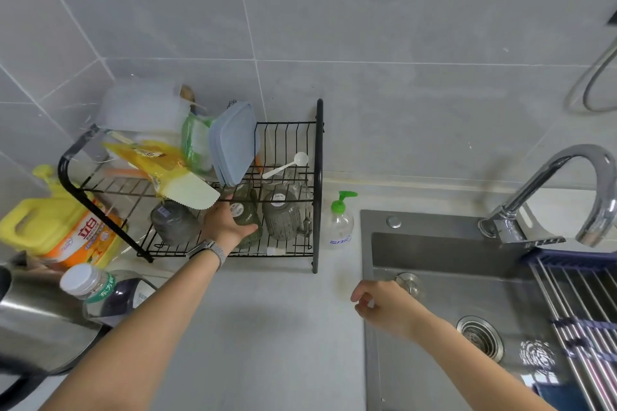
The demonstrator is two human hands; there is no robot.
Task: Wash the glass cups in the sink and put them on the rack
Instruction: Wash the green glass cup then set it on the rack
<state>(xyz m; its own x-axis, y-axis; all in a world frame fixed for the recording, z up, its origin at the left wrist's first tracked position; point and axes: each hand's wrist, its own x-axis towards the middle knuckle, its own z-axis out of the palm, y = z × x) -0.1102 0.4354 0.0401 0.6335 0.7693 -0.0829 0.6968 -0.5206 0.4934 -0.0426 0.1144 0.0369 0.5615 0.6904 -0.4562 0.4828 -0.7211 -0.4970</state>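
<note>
My left hand (224, 223) grips the ribbed grey glass cup (246, 221) upside down on the black wire rack's (318, 177) lower shelf, so it drains; my right hand (384, 305) hangs loosely curled, empty, over the steel sink's (434, 257) edge.

The light was soft and even, not too bright and not dim. The grey wall tiles (400, 10) looked flat, with no hard glare. A pale shadow lay on the table (267, 327) under the left arm. The tap (567, 183) at 3 o'clock shone with bright spots, and so did the kettle (40, 320) at 8 o'clock. The picture bent at the edges, so straight tile lines curved near 9 o'clock and 12 o'clock. Things at the far left looked a bit smeared. The right hand (384, 307) was a little blurry.
</note>
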